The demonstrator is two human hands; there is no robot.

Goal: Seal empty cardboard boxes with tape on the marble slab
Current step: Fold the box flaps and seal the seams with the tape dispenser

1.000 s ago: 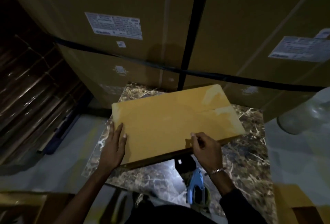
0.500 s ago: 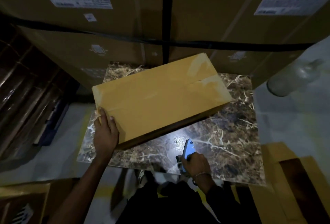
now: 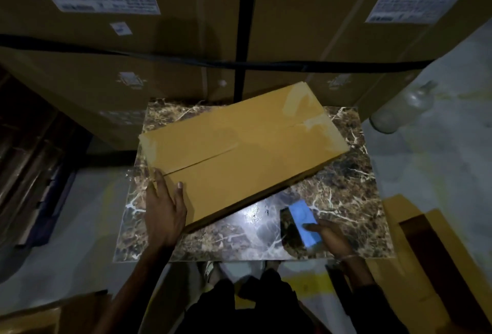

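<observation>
A flat yellow-brown cardboard box (image 3: 239, 152) lies at an angle on the brown marble slab (image 3: 346, 200). Its top flaps are closed along a centre seam, and shiny tape patches show at its far right and far left ends. My left hand (image 3: 165, 208) rests on the box's near left corner, thumb on top and fingers along the left edge. My right hand (image 3: 327, 235) grips a blue tape dispenser (image 3: 303, 224) just above the slab's near right part, apart from the box.
Tall stacked cartons (image 3: 159, 41) bound with black straps stand right behind the slab. A clear glass bottle (image 3: 399, 110) lies on the floor at the right. Flattened cardboard (image 3: 426, 254) lies at the near right, dark slatted material (image 3: 32, 160) at the left.
My right hand left the box's near edge, took hold of the blue tape dispenser below the slab and lifted it over the slab. My left hand slid to the box's left corner.
</observation>
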